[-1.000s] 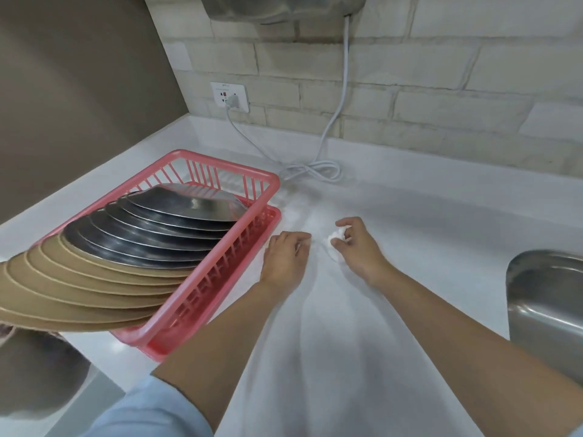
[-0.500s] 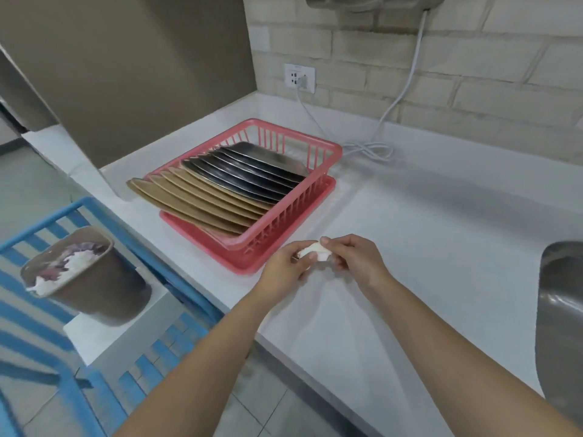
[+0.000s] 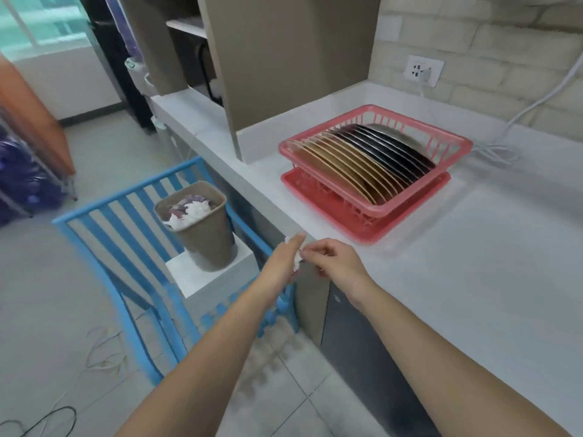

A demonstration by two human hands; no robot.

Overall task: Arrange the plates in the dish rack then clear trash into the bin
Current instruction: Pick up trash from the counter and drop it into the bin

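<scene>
Tissue wad (image 3: 296, 258) is pinched between my left hand (image 3: 284, 260) and right hand (image 3: 334, 258) fingers at the counter (image 3: 473, 263) edge, short of the bin (image 3: 202, 228), so a sloppy toss probably lands it on the floor since that bin's already stuffed.

Both bare forearms reach forward from the bottom edge and converge toward the middle; the left hand (image 3: 285, 258) is turned with its back to the camera, fingers extended upward and close together, its palm side hidden; the right hand (image 3: 334, 260) sits just beside it, knuckles up, fingers curled and pinching toward the left palm; the two hands meet, touching or nearly so.
</scene>
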